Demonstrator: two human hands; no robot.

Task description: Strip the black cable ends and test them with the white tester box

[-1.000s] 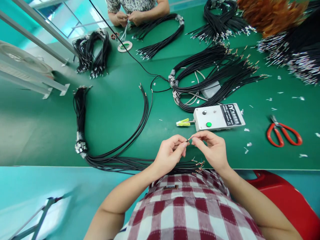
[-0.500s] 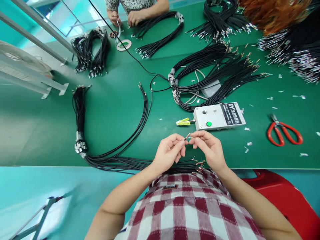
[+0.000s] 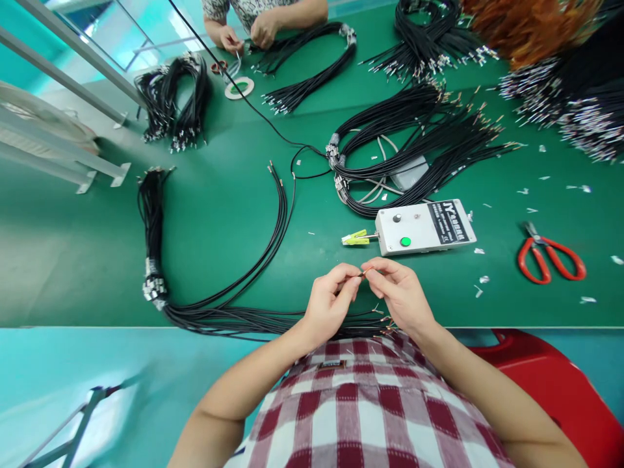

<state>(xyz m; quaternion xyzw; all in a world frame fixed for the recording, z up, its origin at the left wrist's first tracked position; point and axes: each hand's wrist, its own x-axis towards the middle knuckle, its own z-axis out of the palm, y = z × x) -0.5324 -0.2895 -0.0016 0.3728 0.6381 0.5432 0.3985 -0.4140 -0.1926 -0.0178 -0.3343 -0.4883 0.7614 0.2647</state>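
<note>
Over the green bench (image 3: pixel 234 214), the left hand (image 3: pixel 327 302), just below the frame's middle, pinches a dark cable end (image 3: pixel 361 274), and the right hand (image 3: pixel 402 294) now closes on its copper tip (image 3: pixel 367 270), bare of fingers a moment ago, suggesting this tip is still being worked.

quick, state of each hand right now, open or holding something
Left hand: closed, pinching a black cable near its end.
Right hand: closed, fingertips pinching that cable's coppery tip.
</note>
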